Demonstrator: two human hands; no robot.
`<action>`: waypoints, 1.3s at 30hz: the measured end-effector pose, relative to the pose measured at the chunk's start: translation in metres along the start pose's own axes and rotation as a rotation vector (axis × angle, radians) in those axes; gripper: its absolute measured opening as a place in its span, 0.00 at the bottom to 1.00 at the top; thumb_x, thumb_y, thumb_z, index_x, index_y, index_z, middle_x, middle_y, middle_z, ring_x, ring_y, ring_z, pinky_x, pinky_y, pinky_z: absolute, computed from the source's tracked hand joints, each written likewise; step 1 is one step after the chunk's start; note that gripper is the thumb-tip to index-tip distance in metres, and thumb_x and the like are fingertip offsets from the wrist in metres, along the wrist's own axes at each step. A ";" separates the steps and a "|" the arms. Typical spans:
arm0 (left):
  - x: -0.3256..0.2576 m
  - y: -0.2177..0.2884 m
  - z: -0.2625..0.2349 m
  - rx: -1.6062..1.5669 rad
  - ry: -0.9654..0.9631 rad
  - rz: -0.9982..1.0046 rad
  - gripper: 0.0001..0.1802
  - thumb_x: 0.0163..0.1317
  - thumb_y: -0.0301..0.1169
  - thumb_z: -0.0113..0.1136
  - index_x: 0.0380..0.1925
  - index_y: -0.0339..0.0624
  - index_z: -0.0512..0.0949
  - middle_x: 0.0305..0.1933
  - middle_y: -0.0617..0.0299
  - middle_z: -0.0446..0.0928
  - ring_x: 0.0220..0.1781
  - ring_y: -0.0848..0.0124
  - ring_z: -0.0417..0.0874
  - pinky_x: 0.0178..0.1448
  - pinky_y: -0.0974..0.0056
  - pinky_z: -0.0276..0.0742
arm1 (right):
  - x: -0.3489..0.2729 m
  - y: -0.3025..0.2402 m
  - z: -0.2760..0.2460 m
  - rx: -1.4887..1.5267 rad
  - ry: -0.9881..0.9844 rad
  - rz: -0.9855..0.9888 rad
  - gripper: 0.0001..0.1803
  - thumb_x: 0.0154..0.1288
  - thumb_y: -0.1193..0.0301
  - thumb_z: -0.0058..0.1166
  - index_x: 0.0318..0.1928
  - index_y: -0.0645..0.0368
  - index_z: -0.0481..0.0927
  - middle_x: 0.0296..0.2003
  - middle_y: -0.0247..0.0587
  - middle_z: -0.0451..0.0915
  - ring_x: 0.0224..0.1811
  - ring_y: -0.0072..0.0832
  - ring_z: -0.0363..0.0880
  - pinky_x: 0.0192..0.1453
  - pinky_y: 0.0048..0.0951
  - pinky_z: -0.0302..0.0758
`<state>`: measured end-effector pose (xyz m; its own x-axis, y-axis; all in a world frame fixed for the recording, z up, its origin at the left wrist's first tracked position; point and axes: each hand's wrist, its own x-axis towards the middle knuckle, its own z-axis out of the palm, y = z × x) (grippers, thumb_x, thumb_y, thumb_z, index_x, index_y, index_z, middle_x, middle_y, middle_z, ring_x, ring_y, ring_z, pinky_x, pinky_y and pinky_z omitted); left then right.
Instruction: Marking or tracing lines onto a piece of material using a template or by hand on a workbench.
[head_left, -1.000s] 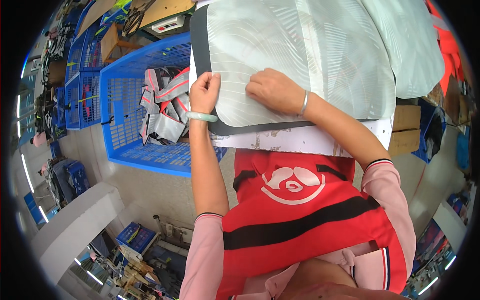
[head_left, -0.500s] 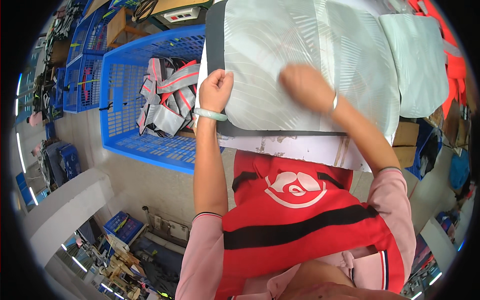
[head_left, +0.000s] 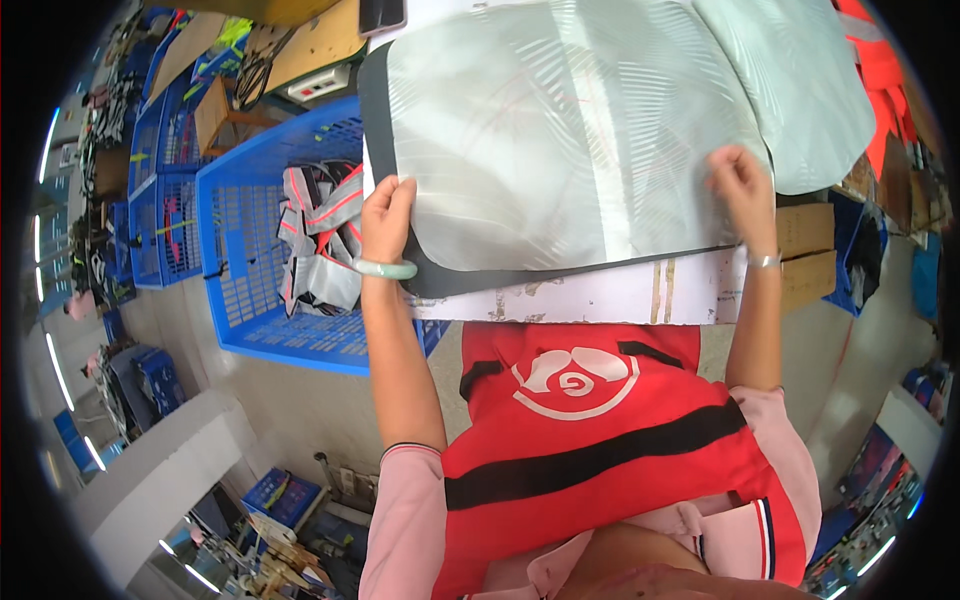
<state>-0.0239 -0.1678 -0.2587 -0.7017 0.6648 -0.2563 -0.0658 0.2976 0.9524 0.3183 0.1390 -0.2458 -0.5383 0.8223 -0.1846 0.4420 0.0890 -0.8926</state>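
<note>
Worktop (head_left: pixel 600 296): white, scuffed board; its near edge runs just below the black mat.
Black mat (head_left: pixel 520 278): dark underlay on the worktop, its rim showing left of and below the sheet.
Sheet (head_left: pixel 560 150): large pale grey translucent film with fine ribbed stripes and rounded corners, lying flat on the black mat.
Handling: probably light, limp and slippery, prone to creasing; best taken at two opposite edges.
Blue crate (head_left: pixel 250 250): left of the mat, holding grey garments with red trim.
Left hand (head_left: pixel 387 218): grip closed, pinching the sheet's left edge.
Right hand (head_left: pixel 742 185): grip closed on the sheet's right edge.

Red vest (head_left: pixel 600 450), pink sleeves (head_left: pixel 400 520), bangles (head_left: pixel 386 268)
</note>
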 end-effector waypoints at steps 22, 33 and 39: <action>-0.014 0.041 0.047 -0.655 -0.130 -0.125 0.18 0.67 0.32 0.48 0.53 0.32 0.72 0.51 0.51 0.78 0.50 0.62 0.81 0.57 0.57 0.77 | -0.066 -0.081 0.197 0.502 -0.309 -0.497 0.05 0.61 0.76 0.56 0.31 0.60 0.72 0.69 0.58 0.57 0.41 0.29 0.82 0.39 0.28 0.77; -0.008 0.082 0.080 -0.383 -0.277 0.028 0.13 0.71 0.32 0.46 0.47 0.33 0.72 0.47 0.54 0.77 0.49 0.68 0.79 0.55 0.66 0.73 | -0.010 -0.078 0.143 0.823 -0.728 -0.251 0.05 0.63 0.73 0.58 0.32 0.60 0.77 0.55 0.47 0.76 0.62 0.26 0.69 0.60 0.26 0.67; -0.007 0.060 0.038 -0.058 0.004 0.091 0.17 0.71 0.37 0.49 0.50 0.34 0.74 0.54 0.53 0.76 0.52 0.64 0.80 0.55 0.63 0.74 | 0.090 -0.030 0.006 1.052 -0.591 -0.173 0.10 0.67 0.69 0.53 0.41 0.64 0.80 0.43 0.46 0.81 0.57 0.37 0.76 0.63 0.34 0.71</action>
<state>0.0037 -0.1286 -0.2062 -0.7096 0.6843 -0.1679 -0.0428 0.1960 0.9797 0.2523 0.2066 -0.2386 -0.8973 0.4380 0.0555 -0.3171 -0.5521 -0.7711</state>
